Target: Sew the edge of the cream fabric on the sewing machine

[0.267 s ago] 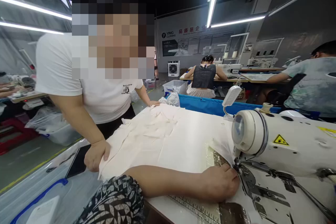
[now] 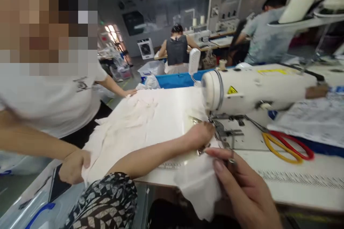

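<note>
My left hand (image 2: 200, 136) lies at the needle end of the white sewing machine (image 2: 255, 86), its fingers curled down. What is inside those fingers is hidden. Close in front, my right hand (image 2: 242, 182) pinches a thin white cloth (image 2: 200, 186) between thumb and forefinger. The cloth hangs down over the table's front edge. A slim metal piece (image 2: 232, 162) stands by the right hand's curled fingers; I cannot tell whether it is held. Pale cloth pieces (image 2: 120, 121) are spread on the white table (image 2: 169, 111) beyond my left forearm.
A person in a white T-shirt leans at the left, one hand (image 2: 73, 166) on the cloth pieces. Scissors (image 2: 285, 146) with red and yellow handles lie right of the machine, near patterned white fabric (image 2: 311, 121). A blue fabric trough (image 2: 174, 79) runs behind the table.
The view has swung right and tilted. My right hand has come into view with the white cloth. The left hand stays by the needle area.
</note>
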A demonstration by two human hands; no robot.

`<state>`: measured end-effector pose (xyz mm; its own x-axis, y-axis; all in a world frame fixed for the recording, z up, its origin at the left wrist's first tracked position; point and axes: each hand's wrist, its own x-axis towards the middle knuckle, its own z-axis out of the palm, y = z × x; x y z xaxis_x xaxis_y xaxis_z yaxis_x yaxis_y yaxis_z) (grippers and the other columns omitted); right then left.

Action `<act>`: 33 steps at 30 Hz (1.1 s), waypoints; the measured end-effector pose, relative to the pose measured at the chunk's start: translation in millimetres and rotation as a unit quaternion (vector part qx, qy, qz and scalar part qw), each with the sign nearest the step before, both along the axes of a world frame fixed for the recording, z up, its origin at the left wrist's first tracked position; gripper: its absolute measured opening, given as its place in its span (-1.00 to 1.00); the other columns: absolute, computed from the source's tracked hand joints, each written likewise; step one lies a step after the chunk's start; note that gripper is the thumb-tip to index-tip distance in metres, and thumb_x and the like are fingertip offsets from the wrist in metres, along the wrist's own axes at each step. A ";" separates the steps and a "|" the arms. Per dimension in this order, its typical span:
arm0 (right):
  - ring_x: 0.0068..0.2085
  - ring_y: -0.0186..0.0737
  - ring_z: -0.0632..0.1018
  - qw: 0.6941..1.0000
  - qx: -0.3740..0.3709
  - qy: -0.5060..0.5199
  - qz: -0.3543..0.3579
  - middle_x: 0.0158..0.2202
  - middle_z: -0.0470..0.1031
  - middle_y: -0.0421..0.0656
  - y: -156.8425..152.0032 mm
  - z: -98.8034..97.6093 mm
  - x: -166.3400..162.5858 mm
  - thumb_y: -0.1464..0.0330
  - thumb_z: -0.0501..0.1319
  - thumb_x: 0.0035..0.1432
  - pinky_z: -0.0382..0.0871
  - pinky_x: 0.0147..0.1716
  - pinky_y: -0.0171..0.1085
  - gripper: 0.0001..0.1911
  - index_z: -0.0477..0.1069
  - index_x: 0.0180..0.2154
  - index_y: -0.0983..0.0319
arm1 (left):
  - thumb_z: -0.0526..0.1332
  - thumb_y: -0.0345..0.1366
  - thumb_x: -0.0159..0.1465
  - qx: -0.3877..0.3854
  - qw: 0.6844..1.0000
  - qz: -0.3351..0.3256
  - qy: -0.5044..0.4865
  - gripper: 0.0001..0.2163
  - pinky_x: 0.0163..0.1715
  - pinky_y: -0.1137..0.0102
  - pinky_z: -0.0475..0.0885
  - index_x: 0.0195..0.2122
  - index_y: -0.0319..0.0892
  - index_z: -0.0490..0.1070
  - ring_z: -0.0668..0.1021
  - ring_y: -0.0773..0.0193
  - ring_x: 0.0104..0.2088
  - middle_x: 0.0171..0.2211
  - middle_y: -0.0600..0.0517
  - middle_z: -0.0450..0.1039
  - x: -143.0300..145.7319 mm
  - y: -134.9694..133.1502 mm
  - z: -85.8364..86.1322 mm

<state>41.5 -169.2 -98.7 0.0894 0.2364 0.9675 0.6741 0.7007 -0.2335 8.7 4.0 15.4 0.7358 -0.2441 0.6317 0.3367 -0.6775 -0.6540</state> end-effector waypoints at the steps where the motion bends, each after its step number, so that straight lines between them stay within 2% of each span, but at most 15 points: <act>1: -0.25 -0.20 0.58 1.000 -0.015 -0.014 0.004 -0.19 0.56 -0.15 -3.4 -1.3 -7.2 0.29 0.11 0.38 0.49 -0.36 -0.40 -0.74 0.41 0.05 0.16 | 0.07 -0.40 0.36 -0.013 1.000 -0.006 -0.004 -0.89 -0.17 0.32 0.43 -0.23 -0.24 0.37 0.49 0.18 -0.17 -0.20 -0.12 0.43 0.8 4.1 1.0; 4: -0.17 -0.22 0.58 0.992 -0.012 -0.126 -0.021 -0.13 0.55 -0.18 -13.1 -7.1 -17.4 0.42 0.07 0.33 0.48 -0.25 -0.38 -0.72 0.39 0.02 0.13 | 0.05 -0.40 0.37 -0.042 0.998 -0.025 -0.027 -0.86 -0.15 0.27 0.45 -0.17 -0.25 0.38 0.48 0.14 -0.12 -0.14 -0.15 0.42 -3.2 15.8 1.4; 6: -0.16 -0.24 0.58 0.973 -0.008 -0.222 -0.065 -0.12 0.56 -0.17 -18.8 -12.8 -16.6 0.51 0.01 0.26 0.47 -0.21 -0.36 -0.65 0.36 0.01 0.16 | 0.07 -0.39 0.37 -0.061 0.996 -0.047 -0.047 -0.85 -0.13 0.29 0.45 -0.13 -0.24 0.40 0.48 0.16 -0.09 -0.10 -0.12 0.43 -9.4 20.6 0.0; 10: -0.37 -0.20 0.60 0.928 -0.027 -0.320 -0.187 -0.29 0.57 -0.15 -22.4 -19.5 -9.1 0.59 -0.13 0.18 0.46 -0.47 -0.30 -0.57 0.33 -0.03 0.23 | 0.17 -0.33 0.32 -0.145 0.972 -0.151 -0.110 -0.90 -0.17 0.35 0.45 -0.25 -0.18 0.47 0.50 0.23 -0.14 -0.17 -0.02 0.48 -16.7 23.8 -2.3; 12: -0.40 -0.18 0.60 0.923 -0.020 -0.305 -0.232 -0.28 0.58 -0.14 -19.3 -18.6 -5.0 0.58 -0.16 0.22 0.45 -0.52 -0.29 -0.58 0.32 -0.02 0.24 | 0.19 -0.31 0.31 -0.179 0.957 -0.195 -0.118 -0.89 -0.20 0.36 0.45 -0.32 -0.18 0.48 0.50 0.23 -0.18 -0.23 -0.01 0.50 -17.6 23.8 -0.9; 15: -0.32 -0.19 0.62 0.940 -0.003 -0.219 -0.263 -0.18 0.59 -0.14 -12.1 -14.8 1.7 0.51 -0.14 0.34 0.47 -0.46 -0.32 -0.65 0.27 0.05 0.21 | 0.18 -0.31 0.31 -0.207 0.946 -0.230 -0.096 -0.86 -0.21 0.35 0.45 -0.34 -0.18 0.50 0.52 0.23 -0.21 -0.27 -0.02 0.51 -20.2 23.4 4.1; 20: -0.44 -0.20 0.59 0.964 -0.023 -0.062 -0.256 -0.42 0.55 -0.25 -2.3 -8.3 19.2 0.29 -0.06 0.42 0.37 -0.58 -0.34 -0.80 0.24 -0.03 0.18 | 0.21 -0.35 0.27 -0.220 0.937 -0.266 -0.061 -0.88 -0.20 0.33 0.46 -0.31 -0.17 0.55 0.54 0.20 -0.19 -0.23 -0.05 0.53 -27.7 23.9 9.8; 23: -0.39 -0.14 0.60 0.966 -0.040 -0.025 -0.253 -0.41 0.54 -0.21 5.9 -4.1 32.8 0.26 -0.07 0.40 0.37 -0.55 -0.30 -0.80 0.23 -0.09 0.19 | 0.25 -0.36 0.22 -0.215 0.937 -0.268 -0.064 -0.91 -0.21 0.32 0.47 -0.30 -0.18 0.56 0.55 0.18 -0.20 -0.24 -0.05 0.54 -29.6 24.0 10.0; 26: -0.30 -0.11 0.60 0.952 -0.013 -0.047 -0.303 -0.25 0.57 -0.11 18.4 1.6 41.7 0.29 -0.10 0.41 0.42 -0.44 -0.26 -0.70 0.27 0.01 0.26 | 0.26 -0.37 0.22 -0.215 0.938 -0.264 -0.071 -0.91 -0.21 0.33 0.48 -0.30 -0.18 0.57 0.55 0.19 -0.19 -0.25 -0.05 0.54 -30.6 22.7 9.4; 28: -0.19 -0.10 0.60 0.925 0.003 -0.066 -0.374 -0.06 0.55 -0.05 27.4 5.9 42.6 0.31 -0.10 0.41 0.43 -0.38 -0.25 -0.65 0.27 0.09 0.30 | 0.26 -0.38 0.22 -0.214 0.940 -0.257 -0.075 -0.91 -0.20 0.34 0.48 -0.30 -0.17 0.56 0.55 0.21 -0.19 -0.25 -0.03 0.54 -31.3 21.4 9.2; 29: -0.19 -0.09 0.60 0.909 0.001 -0.068 -0.410 -0.04 0.54 -0.04 31.5 8.1 41.7 0.33 -0.10 0.40 0.42 -0.40 -0.24 -0.64 0.27 0.10 0.32 | 0.26 -0.38 0.22 -0.213 0.941 -0.253 -0.077 -0.92 -0.19 0.34 0.49 -0.30 -0.16 0.56 0.55 0.21 -0.18 -0.24 -0.03 0.54 -31.7 20.9 9.1; 31: -0.36 -0.08 0.61 0.883 -0.023 -0.066 -0.464 -0.18 0.59 -0.05 37.6 12.1 38.1 0.37 -0.07 0.37 0.34 -0.53 -0.23 -0.64 0.29 0.09 0.35 | 0.27 -0.38 0.22 -0.215 0.942 -0.246 -0.078 -0.92 -0.17 0.33 0.49 -0.29 -0.15 0.56 0.55 0.21 -0.17 -0.23 -0.01 0.55 -32.2 20.5 9.1; 33: -0.54 -0.10 0.54 0.872 -0.042 -0.064 -0.483 -0.38 0.58 -0.11 40.9 15.4 34.1 0.40 -0.03 0.34 0.22 -0.61 -0.23 -0.67 0.33 0.04 0.37 | 0.26 -0.36 0.22 -0.220 0.940 -0.250 -0.079 -0.91 -0.17 0.33 0.49 -0.28 -0.15 0.55 0.56 0.22 -0.17 -0.23 -0.01 0.54 -32.6 20.5 9.1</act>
<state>75.6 -128.3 -83.3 0.1792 0.1802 0.9672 0.9648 -0.2245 -0.1369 -23.9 24.4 24.5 0.4882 -0.2234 0.8437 -0.0262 -0.9700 -0.2417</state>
